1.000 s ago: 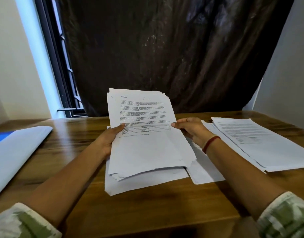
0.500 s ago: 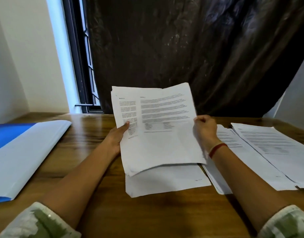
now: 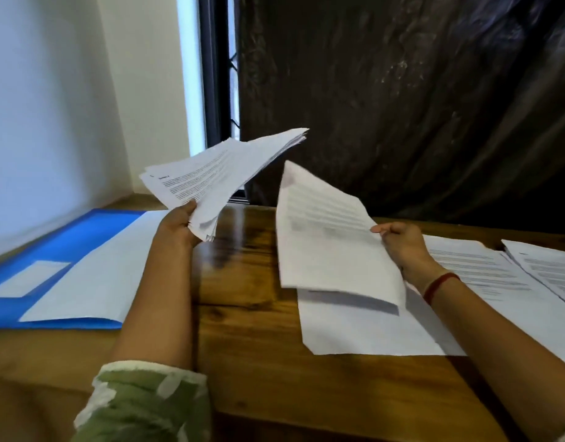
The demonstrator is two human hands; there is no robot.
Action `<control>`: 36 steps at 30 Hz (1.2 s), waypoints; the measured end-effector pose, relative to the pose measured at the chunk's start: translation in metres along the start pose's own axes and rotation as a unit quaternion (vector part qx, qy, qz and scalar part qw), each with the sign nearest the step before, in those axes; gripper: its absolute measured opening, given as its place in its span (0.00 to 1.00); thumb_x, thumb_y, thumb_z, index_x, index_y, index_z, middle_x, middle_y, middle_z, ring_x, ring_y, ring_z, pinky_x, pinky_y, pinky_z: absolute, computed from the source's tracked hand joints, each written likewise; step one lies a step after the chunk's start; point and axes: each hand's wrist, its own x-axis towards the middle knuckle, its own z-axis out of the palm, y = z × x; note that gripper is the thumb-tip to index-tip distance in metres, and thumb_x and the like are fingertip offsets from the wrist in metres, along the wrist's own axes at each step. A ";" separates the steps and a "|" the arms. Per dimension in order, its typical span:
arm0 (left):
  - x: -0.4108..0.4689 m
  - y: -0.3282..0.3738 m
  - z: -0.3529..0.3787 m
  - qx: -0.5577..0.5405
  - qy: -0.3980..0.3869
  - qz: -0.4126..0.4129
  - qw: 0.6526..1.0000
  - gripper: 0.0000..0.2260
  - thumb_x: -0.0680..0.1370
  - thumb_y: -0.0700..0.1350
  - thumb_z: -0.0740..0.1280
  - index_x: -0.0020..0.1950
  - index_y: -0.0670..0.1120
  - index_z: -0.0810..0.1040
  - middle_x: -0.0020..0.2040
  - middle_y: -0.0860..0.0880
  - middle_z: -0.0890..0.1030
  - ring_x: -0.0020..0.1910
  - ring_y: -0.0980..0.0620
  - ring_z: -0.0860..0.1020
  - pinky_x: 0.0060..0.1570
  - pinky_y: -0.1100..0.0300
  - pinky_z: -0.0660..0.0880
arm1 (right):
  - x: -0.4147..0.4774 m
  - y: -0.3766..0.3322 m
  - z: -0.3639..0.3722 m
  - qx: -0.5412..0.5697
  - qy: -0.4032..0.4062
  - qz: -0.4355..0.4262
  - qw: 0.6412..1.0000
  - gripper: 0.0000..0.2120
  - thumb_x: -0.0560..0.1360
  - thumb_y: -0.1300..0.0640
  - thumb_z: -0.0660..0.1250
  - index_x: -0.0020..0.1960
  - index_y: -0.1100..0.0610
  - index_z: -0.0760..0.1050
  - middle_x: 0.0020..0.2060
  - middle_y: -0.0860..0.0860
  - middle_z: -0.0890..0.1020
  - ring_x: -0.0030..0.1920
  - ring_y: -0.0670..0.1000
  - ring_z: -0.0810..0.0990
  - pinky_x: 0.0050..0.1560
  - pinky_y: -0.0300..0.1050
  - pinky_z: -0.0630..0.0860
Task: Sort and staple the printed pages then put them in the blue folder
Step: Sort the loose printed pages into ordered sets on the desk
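Wooden table [image 3: 249, 362] with blue folder [image 3: 67, 237], loose sheet [image 3: 370, 330], perhaps two printed piles [image 3: 485, 272]

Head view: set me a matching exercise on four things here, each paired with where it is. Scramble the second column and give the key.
Things:
1. thick stack of pages
2. single sheet
3. blue folder
4. red band

Places:
A. round the right wrist
B. flat on the wooden table, at the left
C. held up off the table in the left hand
D. pinched at its edge by the right hand

Pairs: 1-C, 2-D, 3-B, 4-A.
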 end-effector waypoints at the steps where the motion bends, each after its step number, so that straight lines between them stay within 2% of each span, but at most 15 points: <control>1: 0.000 0.003 -0.004 -0.008 0.007 0.012 1.000 0.09 0.81 0.45 0.62 0.58 0.43 0.75 0.49 0.47 0.82 0.38 0.58 0.83 0.33 0.65 0.78 | -0.004 -0.002 0.013 -0.019 -0.015 -0.010 1.000 0.13 0.80 0.66 0.58 0.47 0.58 0.81 0.50 0.57 0.80 0.45 0.54 0.77 0.48 0.44 0.74; 3: 0.002 0.011 -0.012 -0.039 0.025 0.029 0.999 0.14 0.78 0.46 0.66 0.64 0.44 0.76 0.57 0.45 0.82 0.44 0.53 0.83 0.37 0.61 0.80 | -0.015 -0.007 0.039 -0.045 -0.057 -0.023 0.997 0.14 0.80 0.65 0.57 0.49 0.57 0.81 0.50 0.55 0.79 0.45 0.52 0.76 0.47 0.42 0.74; 6: 0.000 0.017 -0.022 0.006 0.026 0.056 0.998 0.17 0.75 0.50 0.70 0.62 0.47 0.77 0.53 0.48 0.84 0.46 0.55 0.83 0.39 0.62 0.79 | -0.033 -0.014 0.075 -0.081 -0.104 -0.037 0.991 0.14 0.80 0.67 0.57 0.52 0.57 0.80 0.55 0.54 0.77 0.54 0.54 0.76 0.54 0.45 0.74; 11: 0.013 0.025 -0.024 0.012 0.006 0.049 0.999 0.11 0.82 0.46 0.60 0.60 0.41 0.73 0.47 0.48 0.80 0.31 0.60 0.82 0.29 0.69 0.75 | -0.050 -0.018 0.111 -0.085 -0.172 -0.011 0.981 0.13 0.79 0.69 0.57 0.59 0.59 0.75 0.57 0.56 0.76 0.54 0.55 0.77 0.49 0.45 0.80; 13: 0.019 0.034 -0.024 0.010 0.021 0.010 1.000 0.14 0.81 0.47 0.63 0.63 0.42 0.75 0.52 0.48 0.82 0.32 0.57 0.83 0.27 0.65 0.76 | -0.054 -0.018 0.118 -0.101 -0.195 -0.027 0.975 0.14 0.79 0.69 0.57 0.61 0.59 0.74 0.61 0.53 0.75 0.56 0.53 0.76 0.44 0.35 0.80; 15: 0.025 0.037 -0.022 -0.010 0.049 -0.007 0.999 0.14 0.79 0.47 0.66 0.63 0.46 0.77 0.51 0.49 0.84 0.34 0.54 0.84 0.26 0.61 0.78 | -0.058 -0.019 0.120 -0.132 -0.204 -0.055 0.968 0.16 0.80 0.69 0.57 0.65 0.61 0.73 0.62 0.53 0.74 0.56 0.50 0.73 0.34 0.22 0.70; 18: 0.027 0.035 -0.009 -0.049 0.032 -0.012 0.998 0.08 0.80 0.43 0.65 0.59 0.44 0.77 0.46 0.48 0.84 0.33 0.53 0.84 0.28 0.59 0.79 | -0.060 -0.016 0.124 -0.178 -0.205 -0.086 0.959 0.17 0.79 0.67 0.59 0.67 0.60 0.73 0.65 0.55 0.74 0.63 0.53 0.73 0.49 0.32 0.68; 21: 0.026 0.026 0.004 -0.062 0.020 -0.022 0.998 0.07 0.82 0.42 0.61 0.59 0.42 0.74 0.46 0.46 0.81 0.31 0.53 0.82 0.27 0.60 0.78 | -0.066 -0.014 0.125 -0.211 -0.217 -0.106 0.947 0.17 0.79 0.67 0.60 0.67 0.59 0.72 0.65 0.55 0.74 0.65 0.54 0.72 0.56 0.37 0.68; 23: 0.030 0.015 0.009 -0.039 0.017 -0.034 0.999 0.12 0.83 0.43 0.58 0.64 0.41 0.72 0.55 0.43 0.79 0.43 0.51 0.83 0.36 0.58 0.77 | -0.068 -0.013 0.124 -0.227 -0.221 -0.132 0.939 0.17 0.79 0.66 0.60 0.67 0.59 0.73 0.66 0.55 0.75 0.66 0.54 0.72 0.58 0.37 0.66; 24: 0.028 0.011 0.012 -0.025 0.014 -0.036 0.999 0.11 0.83 0.44 0.57 0.62 0.41 0.73 0.56 0.42 0.79 0.46 0.51 0.82 0.39 0.59 0.77 | -0.069 -0.013 0.123 -0.232 -0.221 -0.140 0.937 0.17 0.79 0.66 0.60 0.67 0.58 0.73 0.66 0.54 0.75 0.66 0.54 0.72 0.57 0.36 0.66; 26: 0.025 0.001 0.019 -0.011 -0.015 -0.033 0.999 0.07 0.83 0.43 0.59 0.54 0.43 0.75 0.51 0.44 0.80 0.43 0.53 0.82 0.37 0.64 0.77 | -0.071 -0.013 0.122 -0.248 -0.220 -0.161 0.930 0.17 0.79 0.64 0.61 0.67 0.57 0.73 0.66 0.54 0.75 0.64 0.55 0.74 0.55 0.37 0.68; 28: 0.023 -0.004 0.027 -0.037 -0.018 -0.068 0.997 0.09 0.82 0.45 0.61 0.59 0.44 0.76 0.56 0.47 0.80 0.46 0.50 0.82 0.43 0.62 0.75 | -0.075 -0.014 0.119 -0.287 -0.217 -0.194 0.913 0.18 0.79 0.59 0.62 0.68 0.54 0.71 0.63 0.55 0.77 0.60 0.55 0.76 0.53 0.39 0.70; 32: 0.027 -0.017 0.031 -0.060 -0.060 -0.057 0.995 0.14 0.81 0.41 0.61 0.67 0.43 0.72 0.53 0.45 0.81 0.43 0.47 0.80 0.44 0.51 0.79 | -0.069 -0.013 0.100 -0.374 -0.171 -0.271 0.870 0.18 0.79 0.58 0.62 0.68 0.53 0.72 0.60 0.54 0.76 0.59 0.57 0.76 0.55 0.46 0.74; 34: 0.024 -0.022 0.030 -0.064 -0.098 -0.040 0.992 0.15 0.81 0.40 0.61 0.68 0.43 0.71 0.50 0.45 0.84 0.44 0.48 0.83 0.40 0.54 0.81 | -0.055 -0.009 0.082 -0.371 -0.124 -0.266 0.881 0.17 0.76 0.62 0.65 0.65 0.55 0.75 0.60 0.55 0.77 0.59 0.58 0.76 0.57 0.47 0.74; 36: 0.023 -0.028 0.027 -0.057 -0.125 -0.022 0.990 0.19 0.78 0.40 0.64 0.69 0.41 0.70 0.54 0.44 0.83 0.49 0.46 0.83 0.43 0.54 0.81 | -0.037 -0.004 0.058 -0.295 -0.069 -0.202 0.931 0.13 0.76 0.67 0.64 0.59 0.60 0.78 0.55 0.57 0.80 0.57 0.59 0.78 0.54 0.47 0.74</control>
